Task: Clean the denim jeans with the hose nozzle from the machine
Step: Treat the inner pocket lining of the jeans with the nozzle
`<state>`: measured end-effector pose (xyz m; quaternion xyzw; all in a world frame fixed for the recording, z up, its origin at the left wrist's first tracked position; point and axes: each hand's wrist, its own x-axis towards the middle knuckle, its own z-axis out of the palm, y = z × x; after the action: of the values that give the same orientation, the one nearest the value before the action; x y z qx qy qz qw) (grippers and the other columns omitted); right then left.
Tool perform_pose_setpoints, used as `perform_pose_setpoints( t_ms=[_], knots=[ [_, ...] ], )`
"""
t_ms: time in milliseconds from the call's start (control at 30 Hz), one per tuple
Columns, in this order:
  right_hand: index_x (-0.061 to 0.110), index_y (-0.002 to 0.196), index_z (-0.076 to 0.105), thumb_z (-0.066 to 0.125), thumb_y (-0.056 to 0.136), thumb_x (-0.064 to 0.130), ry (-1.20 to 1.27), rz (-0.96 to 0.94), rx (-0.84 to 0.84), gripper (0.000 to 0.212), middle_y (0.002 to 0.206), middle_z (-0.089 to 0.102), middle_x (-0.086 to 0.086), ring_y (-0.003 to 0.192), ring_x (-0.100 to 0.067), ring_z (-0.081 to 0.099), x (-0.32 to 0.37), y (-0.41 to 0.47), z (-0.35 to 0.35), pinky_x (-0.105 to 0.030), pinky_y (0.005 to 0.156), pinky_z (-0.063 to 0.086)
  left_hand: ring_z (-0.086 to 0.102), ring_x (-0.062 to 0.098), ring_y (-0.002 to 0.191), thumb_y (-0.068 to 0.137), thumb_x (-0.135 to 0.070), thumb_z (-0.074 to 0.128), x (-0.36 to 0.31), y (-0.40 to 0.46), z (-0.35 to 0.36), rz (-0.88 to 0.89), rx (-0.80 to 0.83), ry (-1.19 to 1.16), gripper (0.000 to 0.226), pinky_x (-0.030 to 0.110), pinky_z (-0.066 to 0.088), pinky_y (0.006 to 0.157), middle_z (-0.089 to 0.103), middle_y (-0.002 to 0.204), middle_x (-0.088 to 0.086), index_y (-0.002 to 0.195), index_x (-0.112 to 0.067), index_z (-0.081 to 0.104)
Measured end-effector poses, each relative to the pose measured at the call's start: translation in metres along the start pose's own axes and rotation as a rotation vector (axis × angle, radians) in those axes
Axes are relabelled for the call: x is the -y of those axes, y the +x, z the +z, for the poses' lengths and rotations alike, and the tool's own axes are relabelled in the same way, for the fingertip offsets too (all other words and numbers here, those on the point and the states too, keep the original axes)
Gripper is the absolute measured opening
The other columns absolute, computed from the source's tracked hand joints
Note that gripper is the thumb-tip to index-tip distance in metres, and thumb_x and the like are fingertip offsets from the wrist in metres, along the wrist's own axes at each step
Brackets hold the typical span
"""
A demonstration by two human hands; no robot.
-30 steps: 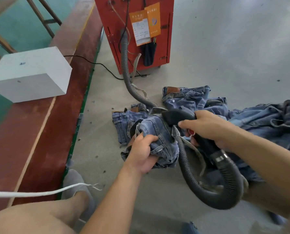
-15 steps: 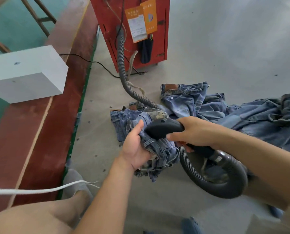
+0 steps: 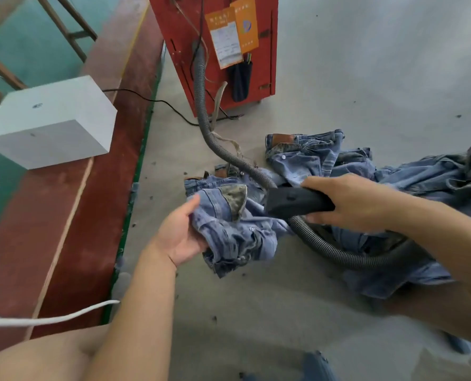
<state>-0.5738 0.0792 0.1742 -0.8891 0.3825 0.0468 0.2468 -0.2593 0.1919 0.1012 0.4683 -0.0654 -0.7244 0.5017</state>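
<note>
Head view looks down on a grey concrete floor (image 3: 352, 78) where a pile of denim jeans (image 3: 421, 182) sprawls right of centre, near one red machine (image 3: 179, 37). One ribbed grey hose (image 3: 204, 111) runs from the machine across the jeans, loops back and joins the black nozzle (image 3: 297, 200). One white box (image 3: 50, 119) sits on a red bench at left. Right hand (image 3: 352, 204) has its grip clenched around the nozzle; left hand (image 3: 179, 235) grips a bunched jeans fold just beside the nozzle mouth.

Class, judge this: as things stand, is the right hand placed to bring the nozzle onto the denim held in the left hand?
Probably yes: right hand grips the nozzle, its tip beside the jeans, nothing between.
</note>
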Motion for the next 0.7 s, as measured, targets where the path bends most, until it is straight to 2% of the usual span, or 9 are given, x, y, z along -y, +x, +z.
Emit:
perform_pose_setpoints(
  t_ms=[67, 167, 233, 333, 400, 567, 633, 700],
  knots=[
    [0.045, 0.113, 0.048, 0.070, 0.094, 0.048, -0.061, 0.001, -0.017, 0.030, 0.081, 0.060, 0.016, 0.073, -0.004, 0.058, 0.003, 0.001, 0.009, -0.030, 0.063, 0.044, 0.054, 0.043, 0.135, 0.102, -0.046, 0.052, -0.006, -0.005, 0.005, 0.045, 0.021, -0.044, 0.064, 0.053, 0.053, 0.103, 0.055, 0.146, 0.027, 0.145, 0.001, 0.052],
    [0.045, 0.119, 0.047, 0.070, 0.094, 0.046, -0.041, -0.013, -0.009, 0.034, 0.082, 0.058, 0.017, 0.074, -0.004, 0.056, 0.010, 0.004, 0.014, -0.033, 0.065, 0.045, 0.057, 0.037, 0.132, 0.098, -0.026, 0.063, -0.005, -0.006, 0.014, 0.094, -0.007, -0.027, 0.055, 0.048, 0.053, 0.104, 0.051, 0.149, 0.028, 0.143, 0.005, 0.054],
    [0.044, 0.118, 0.047, 0.071, 0.093, 0.044, -0.004, -0.050, 0.030, 0.034, 0.086, 0.060, 0.017, 0.076, -0.004, 0.057, 0.020, 0.007, 0.017, -0.032, 0.066, 0.044, 0.061, 0.038, 0.127, 0.103, -0.021, 0.053, 0.001, -0.005, 0.021, 0.085, 0.007, -0.018, 0.047, 0.050, 0.054, 0.103, 0.054, 0.146, 0.028, 0.144, 0.003, 0.053],
    [0.039, 0.119, 0.051, 0.072, 0.092, 0.043, 0.047, -0.114, 0.050, 0.034, 0.099, 0.068, 0.010, 0.088, -0.018, 0.063, 0.045, 0.012, 0.026, -0.040, 0.078, 0.052, 0.063, 0.040, 0.126, 0.108, -0.034, 0.038, 0.009, -0.004, 0.032, 0.011, 0.079, -0.007, 0.051, 0.056, 0.056, 0.098, 0.059, 0.142, 0.026, 0.144, 0.000, 0.053],
    [0.038, 0.121, 0.053, 0.072, 0.093, 0.042, 0.086, -0.131, -0.012, 0.034, 0.103, 0.070, 0.009, 0.092, -0.020, 0.065, 0.058, 0.016, 0.030, -0.042, 0.081, 0.054, 0.060, 0.041, 0.129, 0.109, -0.043, 0.030, 0.009, -0.003, 0.033, 0.020, 0.113, -0.029, 0.059, 0.056, 0.054, 0.100, 0.057, 0.143, 0.027, 0.145, -0.001, 0.050],
    [0.035, 0.125, 0.054, 0.071, 0.095, 0.044, 0.149, -0.068, -0.172, 0.036, 0.091, 0.068, 0.009, 0.075, -0.012, 0.062, 0.048, 0.015, 0.017, -0.035, 0.067, 0.049, 0.047, 0.042, 0.141, 0.110, -0.047, 0.022, 0.002, 0.000, 0.029, 0.118, 0.109, -0.134, 0.065, 0.055, 0.037, 0.117, 0.050, 0.151, 0.026, 0.153, -0.002, 0.041],
    [0.037, 0.121, 0.053, 0.072, 0.094, 0.042, 0.119, -0.038, -0.122, 0.034, 0.087, 0.066, 0.012, 0.072, -0.006, 0.060, 0.039, 0.009, 0.012, -0.030, 0.063, 0.046, 0.048, 0.044, 0.140, 0.110, -0.046, 0.025, 0.004, 0.002, 0.030, 0.135, 0.116, -0.199, 0.064, 0.056, 0.033, 0.120, 0.050, 0.150, 0.028, 0.152, 0.000, 0.041],
    [0.039, 0.119, 0.053, 0.073, 0.093, 0.040, 0.077, -0.038, -0.024, 0.033, 0.089, 0.066, 0.014, 0.075, -0.008, 0.061, 0.038, 0.004, 0.015, -0.033, 0.069, 0.050, 0.049, 0.046, 0.139, 0.110, -0.045, 0.028, 0.007, 0.006, 0.033, 0.155, 0.104, -0.226, 0.064, 0.056, 0.031, 0.122, 0.051, 0.149, 0.029, 0.152, 0.002, 0.041]
  ],
)
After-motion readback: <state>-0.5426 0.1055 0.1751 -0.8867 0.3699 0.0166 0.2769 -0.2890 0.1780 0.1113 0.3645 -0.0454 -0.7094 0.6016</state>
